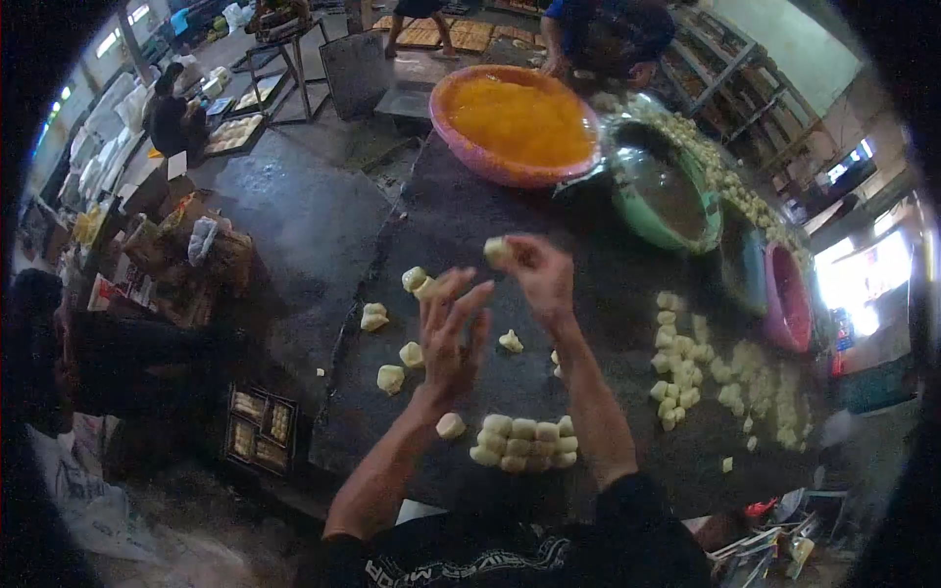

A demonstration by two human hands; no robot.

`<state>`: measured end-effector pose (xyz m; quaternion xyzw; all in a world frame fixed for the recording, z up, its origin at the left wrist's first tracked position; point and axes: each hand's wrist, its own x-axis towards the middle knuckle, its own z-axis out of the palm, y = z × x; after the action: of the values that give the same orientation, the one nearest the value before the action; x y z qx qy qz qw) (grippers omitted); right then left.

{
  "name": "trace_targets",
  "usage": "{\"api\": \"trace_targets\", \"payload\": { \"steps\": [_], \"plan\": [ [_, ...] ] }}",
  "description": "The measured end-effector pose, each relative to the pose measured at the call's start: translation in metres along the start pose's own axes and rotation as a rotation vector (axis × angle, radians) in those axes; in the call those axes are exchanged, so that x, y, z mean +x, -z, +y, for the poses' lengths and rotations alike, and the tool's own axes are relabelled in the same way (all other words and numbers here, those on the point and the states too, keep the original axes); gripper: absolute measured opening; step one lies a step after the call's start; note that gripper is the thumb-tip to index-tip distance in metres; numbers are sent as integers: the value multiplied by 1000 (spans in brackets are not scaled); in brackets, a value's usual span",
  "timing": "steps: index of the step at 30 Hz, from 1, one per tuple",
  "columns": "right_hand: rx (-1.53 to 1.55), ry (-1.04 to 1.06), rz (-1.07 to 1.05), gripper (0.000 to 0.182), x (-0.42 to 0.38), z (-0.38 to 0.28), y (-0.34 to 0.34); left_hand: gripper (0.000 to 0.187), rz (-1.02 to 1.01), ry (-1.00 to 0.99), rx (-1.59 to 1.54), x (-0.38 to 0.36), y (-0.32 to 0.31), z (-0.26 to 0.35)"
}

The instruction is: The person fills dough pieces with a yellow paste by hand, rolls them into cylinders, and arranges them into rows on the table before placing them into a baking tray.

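My right hand [545, 282] is raised over the dark worktable [608, 412], its fingers pinched on a pale dough piece [497, 251]. Beside it, my left hand [453, 338] has its fingers stretched out and apart. Another dough piece [416, 279] lies right at the left fingertips. More lumps rest around the left hand, among them a dough lump [373, 317] and a rounder dough ball [390, 379]. A small dough scrap [510, 341] sits between my forearms. Close to my body, a block of dough balls [524, 441] stands packed in rows.
A pink basin [461, 162] with orange contents stands at the table's far edge, beside a green basin [676, 230] and a pink tub [787, 294]. Many dough pieces [676, 363] lie to the right. One person [608, 34] stands across the table; another person [176, 118] sits far left.
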<state>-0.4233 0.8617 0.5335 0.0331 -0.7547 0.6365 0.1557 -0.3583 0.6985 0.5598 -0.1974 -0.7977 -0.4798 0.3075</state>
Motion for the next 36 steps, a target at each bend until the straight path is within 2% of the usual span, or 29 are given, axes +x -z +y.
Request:
{"api": "trace_targets", "payload": {
  "steps": [1,2,3,4,5,6,8,9,10,11,12,13,15,17,19,20,21,23,24,26,28,29,31,32,34,35,36],
  "plan": [
    [175,2,-106,23,-31,-22,3,31,8,-177,159,11,-6,-3],
    [350,4,-210,21,-51,-41,7,31,11,-171,152,20,-14,-5],
    [343,-1,-208,21,-57,-52,16,38,-114,-192,-134,27,-22,-6],
    [469,-211,-294,22,-59,-60,26,44,-237,-214,-420,34,-30,-7],
    [592,-421,-380,23,-57,-62,35,44,-235,-215,-426,39,-38,-9],
    [589,-419,-380,23,-51,-60,40,46,-256,-207,-521,45,-45,-11],
    [931,-369,-601,25,-28,-54,46,50,-291,-197,-694,59,-58,-18],
    [1002,-370,-508,28,-14,-49,36,43,-263,-111,-670,61,-61,-25],
    [769,-322,-573,28,4,-67,30,43,-263,-104,-661,59,-59,-28],
    [534,-260,-634,29,33,-85,26,39,-194,154,-565,58,-56,-32],
    [162,-11,-692,32,85,-45,21,36,-122,408,-465,58,-56,-35],
    [-214,232,-722,35,135,-3,15,33,-76,448,-383,53,-63,-39],
    [-1105,511,-267,36,197,3,6,32,-133,417,-300,44,-58,-30],
    [-1112,272,-472,38,258,78,6,31,-197,388,-212,32,-49,-20],
    [-1166,243,-379,37,251,39,7,29,-269,526,-243,31,-43,-12],
    [-1229,204,-304,35,247,25,11,29,-258,526,-251,33,-44,-11],
    [-1236,202,-309,35,246,37,20,29,-263,563,-354,33,-43,-11],
    [-192,805,-469,29,246,74,43,29,-279,598,-458,37,-41,-4],
    [-199,803,-469,29,228,49,47,29,-264,588,-489,43,-40,6],
    [525,-343,-235,31,143,-36,58,29,-267,601,-528,46,-44,13],
    [401,-452,-393,35,73,-49,83,28,-283,626,-768,43,-51,15],
    [401,-484,-365,35,39,-57,91,28,-312,655,-780,35,-53,16],
    [631,-493,-332,36,-20,-74,104,29,-354,952,-1338,20,-57,20],
    [628,-496,-305,36,-44,-78,107,29,-380,961,-1348,12,-60,24],
    [-155,-223,-111,35,-82,-88,107,31,-322,1065,-1328,-2,-67,36],
    [-167,-226,-88,35,-93,-92,107,31,-348,1065,-1341,-6,-68,43],
    [-316,-151,7,32,-104,-97,106,29,-450,1056,-1313,-7,-66,52]
  ]
}}
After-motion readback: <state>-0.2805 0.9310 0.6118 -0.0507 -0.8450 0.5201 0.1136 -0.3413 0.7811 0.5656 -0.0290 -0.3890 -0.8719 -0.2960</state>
